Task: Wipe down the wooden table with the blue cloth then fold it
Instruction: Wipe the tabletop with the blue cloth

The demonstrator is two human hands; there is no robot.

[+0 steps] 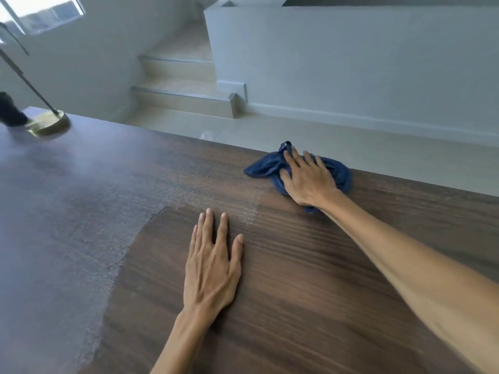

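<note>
The dark wooden table fills the lower part of the head view. A crumpled blue cloth lies near the table's far edge, right of centre. My right hand presses down on the cloth with fingers spread, arm stretched forward. Part of the cloth is hidden under the palm. My left hand rests flat on the bare wood nearer to me, fingers apart, holding nothing. A pale smeared band crosses the wood between the two hands.
A lamp with a round brass base and slanted rod stands at the far left of the table, a dark object beside it. Beyond the far edge are a tiled floor, steps and a white wall.
</note>
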